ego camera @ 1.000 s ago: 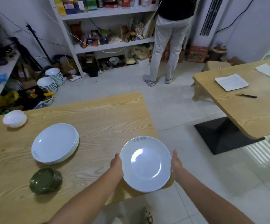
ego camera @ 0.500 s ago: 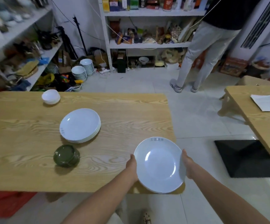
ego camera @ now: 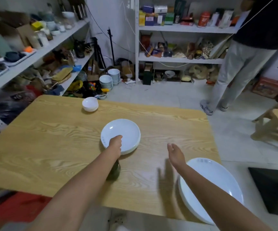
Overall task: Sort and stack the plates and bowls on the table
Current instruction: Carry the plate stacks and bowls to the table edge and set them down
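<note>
Bowls [ego camera: 90, 104] are stacked; left hand [ego camera: 116, 142] grips the plate stack [ego camera: 126, 130], right hand [ego camera: 175, 152] spreads empty; corner plates [ego camera: 210, 185] lie apart, unmerged.

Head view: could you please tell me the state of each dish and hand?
Plate stack: piled on the table.
Left hand: on the stack's near rim, grip unclear.
Right hand: open, empty.
Corner plate: overhanging the table edge.
White bowls: stacked.
Green bowl: partly hidden by forearm.
</note>
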Tool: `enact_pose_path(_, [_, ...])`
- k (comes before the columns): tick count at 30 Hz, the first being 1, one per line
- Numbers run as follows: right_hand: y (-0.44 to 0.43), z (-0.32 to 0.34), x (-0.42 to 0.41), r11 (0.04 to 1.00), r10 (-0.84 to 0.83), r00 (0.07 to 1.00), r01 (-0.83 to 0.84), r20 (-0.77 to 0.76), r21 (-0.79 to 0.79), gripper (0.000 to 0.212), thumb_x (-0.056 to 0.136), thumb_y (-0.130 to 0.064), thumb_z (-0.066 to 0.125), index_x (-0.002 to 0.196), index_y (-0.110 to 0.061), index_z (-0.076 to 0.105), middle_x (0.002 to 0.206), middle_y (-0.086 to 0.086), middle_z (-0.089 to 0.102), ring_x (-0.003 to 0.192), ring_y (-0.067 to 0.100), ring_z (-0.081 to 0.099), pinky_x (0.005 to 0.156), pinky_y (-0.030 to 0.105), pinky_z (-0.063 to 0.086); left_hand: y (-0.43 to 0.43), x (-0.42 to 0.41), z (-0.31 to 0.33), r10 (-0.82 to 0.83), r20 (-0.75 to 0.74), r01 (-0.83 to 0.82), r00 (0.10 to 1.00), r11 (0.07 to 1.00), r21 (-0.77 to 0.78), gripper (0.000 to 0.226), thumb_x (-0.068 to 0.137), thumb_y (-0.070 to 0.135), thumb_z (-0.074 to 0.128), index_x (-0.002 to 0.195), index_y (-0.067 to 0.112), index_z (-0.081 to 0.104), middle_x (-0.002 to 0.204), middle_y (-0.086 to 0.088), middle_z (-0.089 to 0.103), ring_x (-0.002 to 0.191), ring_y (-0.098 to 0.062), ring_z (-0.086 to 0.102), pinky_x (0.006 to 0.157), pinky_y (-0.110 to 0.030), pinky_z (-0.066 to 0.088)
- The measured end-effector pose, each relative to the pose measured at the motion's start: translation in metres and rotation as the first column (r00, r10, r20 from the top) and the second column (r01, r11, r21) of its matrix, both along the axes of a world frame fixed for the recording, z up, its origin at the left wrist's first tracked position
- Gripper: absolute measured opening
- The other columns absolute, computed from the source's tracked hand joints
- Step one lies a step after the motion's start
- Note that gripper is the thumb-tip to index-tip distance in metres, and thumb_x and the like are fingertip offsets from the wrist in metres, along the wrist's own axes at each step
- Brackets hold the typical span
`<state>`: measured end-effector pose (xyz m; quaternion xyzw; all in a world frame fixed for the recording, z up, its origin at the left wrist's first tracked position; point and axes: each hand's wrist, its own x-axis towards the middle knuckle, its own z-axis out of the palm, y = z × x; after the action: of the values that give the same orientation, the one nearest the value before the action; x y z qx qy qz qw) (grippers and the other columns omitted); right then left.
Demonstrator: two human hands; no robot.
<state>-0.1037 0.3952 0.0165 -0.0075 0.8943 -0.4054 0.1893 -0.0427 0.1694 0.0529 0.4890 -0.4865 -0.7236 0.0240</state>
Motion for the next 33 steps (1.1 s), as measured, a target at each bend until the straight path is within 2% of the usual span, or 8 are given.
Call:
enact_pose_path(4, [-0.076,-0.003,0.008,0.963,-0.139,0.927,0.208,0.349,-0.170,0.060,0.103,-0.041,0.028,0.138,0.007,0.040,0.143,0.025,0.042,0.132,0.038,0.041,0.112,0.046,0.032,-0.066,0.010,-0.006,0.009,-0.039,-0.008,0.999,0.999,0.038,0.024,0.100,0.019,0.043,0.122,0.012,0.049,0.082,-0.001,0.051,0.067,-0.012,0.044,0.070,-0.023,0.037])
enact_pose_path(8, [-0.127,-0.006,0.016,0.865,-0.238,0.790,0.438,0.565,-0.247,0.058,0.102,-0.042,0.032,0.141,0.001,0.035,0.149,0.025,0.035,0.137,0.039,0.036,0.111,0.048,0.032,-0.113,0.020,-0.015,-0.001,0.024,-0.001,1.000,0.997,0.074,0.021,0.093,0.006,0.049,0.073,0.004,0.055,0.045,-0.002,0.061,0.050,-0.016,0.054,0.034,-0.018,0.043])
enact_pose_path(10, [-0.140,-0.005,0.018,0.833,-0.244,0.749,0.487,0.616,-0.261,0.058,0.102,-0.042,0.031,0.145,-0.005,0.030,0.149,0.020,0.035,0.136,0.035,0.037,0.109,0.046,0.035,-0.120,0.022,-0.015,-0.036,0.045,0.032,0.998,0.995,0.095,0.026,0.094,0.010,0.051,0.068,0.010,0.052,0.037,0.006,0.058,0.052,-0.013,0.052,0.040,-0.021,0.046])
enact_pose_path(14, [-0.155,-0.002,0.014,0.765,-0.224,0.686,0.564,0.692,-0.311,0.058,0.100,-0.044,0.037,0.146,-0.009,0.029,0.147,0.014,0.037,0.133,0.032,0.040,0.103,0.045,0.039,-0.132,0.014,-0.030,-0.132,0.030,0.125,0.991,0.975,0.182,0.029,0.097,0.035,0.050,0.074,0.017,0.053,0.077,0.004,0.055,0.075,-0.015,0.048,0.091,-0.037,0.044])
enact_pose_path(16, [-0.162,-0.002,0.012,0.737,-0.201,0.673,0.583,0.712,-0.343,0.051,0.099,-0.045,0.037,0.137,-0.011,0.040,0.128,0.015,0.049,0.107,0.029,0.056,0.079,0.038,0.051,-0.136,0.005,-0.038,-0.173,-0.020,0.173,0.985,0.954,0.243,0.030,0.095,0.042,0.049,0.089,0.016,0.062,0.077,-0.001,0.070,0.086,-0.020,0.060,0.088,-0.041,0.052])
enact_pose_path(18, [-0.167,-0.003,0.010,0.735,-0.185,0.668,0.581,0.721,-0.349,0.045,0.099,-0.048,0.036,0.125,-0.013,0.046,0.108,0.011,0.055,0.082,0.023,0.058,0.053,0.032,0.053,-0.137,-0.005,-0.040,-0.203,-0.064,0.213,0.977,0.943,0.256,0.039,0.094,0.043,0.052,0.107,0.009,0.065,0.098,-0.012,0.073,0.100,-0.032,0.065,0.090,-0.049,0.054])
enact_pose_path(20, [-0.169,-0.006,0.008,0.718,-0.187,0.652,0.601,0.735,-0.351,0.043,0.099,-0.049,0.036,0.120,-0.013,0.048,0.095,0.008,0.056,0.077,0.022,0.058,0.042,0.026,0.052,-0.138,-0.014,-0.041,-0.216,-0.048,0.221,0.975,0.949,0.226,0.043,0.095,0.042,0.053,0.119,0.007,0.063,0.115,-0.015,0.068,0.110,-0.035,0.063,0.098,-0.051,0.049])
enact_pose_path(33, [-0.146,-0.016,0.002,0.703,-0.283,0.625,0.651,0.727,-0.285,0.047,0.101,-0.046,0.034,0.134,-0.015,0.046,0.091,0.001,0.062,0.071,0.021,0.060,0.047,0.027,0.046,-0.124,-0.038,-0.046,-0.344,0.072,0.325,0.936,0.925,0.195,0.052,0.098,0.049,0.040,0.132,0.011,0.051,0.124,-0.014,0.063,0.112,-0.034,0.061,0.100,-0.053,0.046])
